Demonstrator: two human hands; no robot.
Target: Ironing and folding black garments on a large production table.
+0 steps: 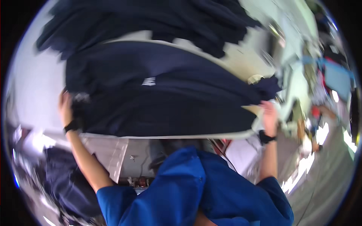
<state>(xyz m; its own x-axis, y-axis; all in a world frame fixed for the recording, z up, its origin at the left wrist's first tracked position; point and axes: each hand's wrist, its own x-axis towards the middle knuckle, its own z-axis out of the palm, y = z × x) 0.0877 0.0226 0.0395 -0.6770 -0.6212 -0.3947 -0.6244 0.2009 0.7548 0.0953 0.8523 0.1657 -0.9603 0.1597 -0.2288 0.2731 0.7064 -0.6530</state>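
A dark navy garment [169, 104] lies spread across a white table [36, 84] in front of me, with a small white label [149, 81] near its middle. My left hand [65, 107] is at the garment's left edge, touching it. Blur hides whether those fingers grip the cloth. At the opposite end, my right hand [269, 117] is beside the garment's narrow right end, its fingers stretched out and apart from what I can make out. A pale pointed piece [252, 109] shows between that hand and the cloth.
More dark cloth [141, 19] is heaped at the table's far side. Another dark fabric bundle [70, 183] hangs or lies below on the left. A cable [226, 159] runs under the front edge. Blurred items and a light blue panel [337, 80] stand at the right.
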